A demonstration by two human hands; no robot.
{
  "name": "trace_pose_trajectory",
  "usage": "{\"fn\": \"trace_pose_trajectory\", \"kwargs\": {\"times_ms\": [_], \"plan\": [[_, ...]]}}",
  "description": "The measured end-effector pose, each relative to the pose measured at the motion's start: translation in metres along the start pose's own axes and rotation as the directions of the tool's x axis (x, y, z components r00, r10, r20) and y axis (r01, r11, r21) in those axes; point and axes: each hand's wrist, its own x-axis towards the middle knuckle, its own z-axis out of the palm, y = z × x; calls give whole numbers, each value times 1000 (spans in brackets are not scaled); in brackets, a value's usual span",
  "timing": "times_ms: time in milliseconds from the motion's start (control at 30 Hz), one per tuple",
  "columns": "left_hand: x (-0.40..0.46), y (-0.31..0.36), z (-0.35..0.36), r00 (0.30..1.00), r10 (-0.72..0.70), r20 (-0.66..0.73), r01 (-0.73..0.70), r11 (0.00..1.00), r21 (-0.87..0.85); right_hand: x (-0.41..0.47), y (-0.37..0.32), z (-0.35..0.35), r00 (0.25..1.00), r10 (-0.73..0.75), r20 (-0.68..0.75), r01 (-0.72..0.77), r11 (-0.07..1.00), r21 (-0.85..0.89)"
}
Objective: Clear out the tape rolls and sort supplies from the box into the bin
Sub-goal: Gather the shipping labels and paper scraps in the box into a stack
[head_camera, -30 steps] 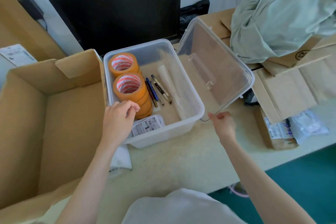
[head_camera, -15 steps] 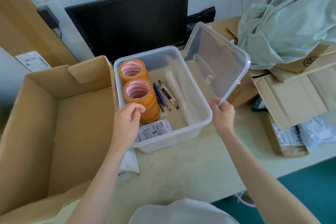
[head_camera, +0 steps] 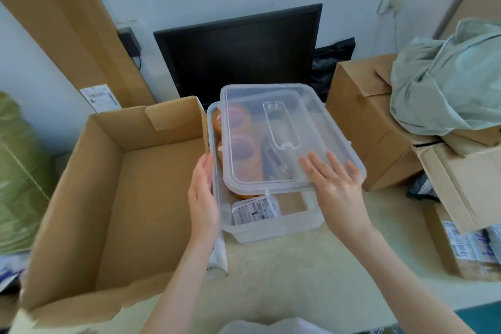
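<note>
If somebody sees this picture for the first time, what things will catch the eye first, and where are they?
In the middle, a clear lid lies askew on a clear plastic bin, with orange tape rolls showing through it. The right hand rests flat on the lid's near edge, and the left hand is against the bin's left side. To the left stands a big open cardboard box.

Clear lid (head_camera: 287,130) askew over bin (head_camera: 273,228) of orange tape rolls (head_camera: 240,149)
</note>
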Motion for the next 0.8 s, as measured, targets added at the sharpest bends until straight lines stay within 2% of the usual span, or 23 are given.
{"fn": "trace_pose_trajectory", "kwargs": {"times_ms": [67,133,233,367,433,467,533,600,667,733,800], "plan": [[-5,2,-3,1000,-16,17,16,1000,17,-9,0,4,998,-58,30,58,998,2],[-12,3,-4,998,-11,60,3,991,132,-16,-2,4,989,-107,102,104,994,34],[-16,-4,-7,994,-6,112,-25,962,273,-7,-2,-7,953,-124,275,95,988,118],[-18,-7,-9,995,8,100,-41,944,328,13,10,-20,798,-184,574,-19,944,329],[-18,-5,-10,996,5,85,-31,950,311,19,14,-28,747,-230,624,-90,895,437],[-18,-4,-10,997,8,81,-33,950,311,21,15,-33,745,-237,623,-148,852,502],[-19,-3,-10,997,10,71,-33,945,325,24,15,-38,790,-154,593,-269,783,561],[-19,-3,-11,997,12,70,-36,939,343,23,14,-32,855,63,514,-319,846,427],[-18,-3,-12,997,4,76,-32,931,365,22,12,-25,815,275,511,-455,849,268],[-17,-2,-14,997,-21,78,-11,925,379,21,9,-23,736,363,571,-604,733,313],[-18,0,-18,996,-44,81,10,924,382,17,8,-23,727,384,569,-653,643,401]]}}
